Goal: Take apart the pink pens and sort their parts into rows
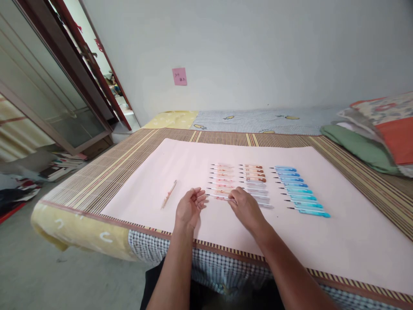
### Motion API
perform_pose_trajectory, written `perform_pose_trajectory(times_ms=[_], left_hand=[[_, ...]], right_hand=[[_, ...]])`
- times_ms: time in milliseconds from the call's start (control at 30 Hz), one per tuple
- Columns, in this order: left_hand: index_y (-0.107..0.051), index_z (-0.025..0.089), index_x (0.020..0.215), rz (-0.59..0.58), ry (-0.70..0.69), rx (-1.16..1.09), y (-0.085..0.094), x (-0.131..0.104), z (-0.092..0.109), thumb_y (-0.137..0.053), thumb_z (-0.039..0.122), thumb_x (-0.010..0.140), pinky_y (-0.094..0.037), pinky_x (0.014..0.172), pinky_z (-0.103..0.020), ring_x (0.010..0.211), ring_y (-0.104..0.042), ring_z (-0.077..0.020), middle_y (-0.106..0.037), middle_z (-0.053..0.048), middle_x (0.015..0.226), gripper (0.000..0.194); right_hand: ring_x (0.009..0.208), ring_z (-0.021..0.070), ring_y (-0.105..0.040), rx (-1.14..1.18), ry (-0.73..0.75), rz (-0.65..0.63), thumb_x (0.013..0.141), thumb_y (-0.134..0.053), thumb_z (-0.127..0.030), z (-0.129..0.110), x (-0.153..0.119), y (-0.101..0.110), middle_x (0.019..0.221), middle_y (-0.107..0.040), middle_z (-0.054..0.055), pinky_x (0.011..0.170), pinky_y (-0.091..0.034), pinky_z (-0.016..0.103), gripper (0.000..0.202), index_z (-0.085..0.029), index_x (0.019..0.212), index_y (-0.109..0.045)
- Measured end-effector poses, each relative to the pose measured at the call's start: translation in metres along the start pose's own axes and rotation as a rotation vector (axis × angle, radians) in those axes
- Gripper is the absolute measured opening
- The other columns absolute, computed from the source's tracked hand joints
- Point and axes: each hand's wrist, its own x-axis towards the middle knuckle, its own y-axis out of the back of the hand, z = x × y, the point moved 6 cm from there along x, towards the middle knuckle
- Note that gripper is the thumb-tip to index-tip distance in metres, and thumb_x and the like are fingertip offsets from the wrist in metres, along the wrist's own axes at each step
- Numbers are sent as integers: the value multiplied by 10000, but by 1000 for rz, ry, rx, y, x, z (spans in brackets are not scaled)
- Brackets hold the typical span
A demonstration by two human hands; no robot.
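Note:
My right hand [245, 211] pinches the rear end of a slim clear-and-pink pen [220, 198] with a dark pointed tip. That pen lies at the near end of a column of similar pink-patterned pens [222, 175]. Beside the pen's tip, my left hand [190, 208] is turned palm up, its fingers loosely curled and apart, with nothing in it. Further left, a single pale pen with a red pattern [168, 194] lies slantwise. Right of the pink column are brown-ended pens [253, 173] and greyish clear pens [258, 193], partly behind my right hand. Several blue and turquoise pens [297, 189] form another column.
Pale pink paper [142, 189] covers much of a striped mat [122, 150] on a bed. Folded cloths and a cushion [387, 133] are piled at the right. A pink note [179, 76] is stuck on the wall. A glass-panelled door [58, 86] stands at the left.

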Motion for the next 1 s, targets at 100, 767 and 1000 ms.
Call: perform_pose_trajectory(times_ms=[100,767,1000], left_hand=[[-702,102,896,-10,6,0,-1,0,-1,-587,195,931,-514,500,-211,609,-665,-127,-727,-100,820,152],[-703,96,874,12,11,5,-2,-2,-1,-536,195,968,-506,497,-213,604,-660,-123,-728,-104,810,216],[-702,92,867,15,14,6,-3,-3,0,-530,182,973,-502,492,-205,599,-664,-120,-723,-104,807,221]], right_hand=[[858,195,-596,13,4,5,885,-614,-107,0,0,0,940,-633,45,754,-400,305,125,-217,829,-600],[803,189,-587,67,-52,53,927,-554,-150,3,-1,1,928,-614,40,717,-400,305,117,-223,840,-581],[812,186,-588,77,-69,62,905,-591,-159,4,-1,2,942,-629,37,732,-401,304,71,-221,870,-589]])
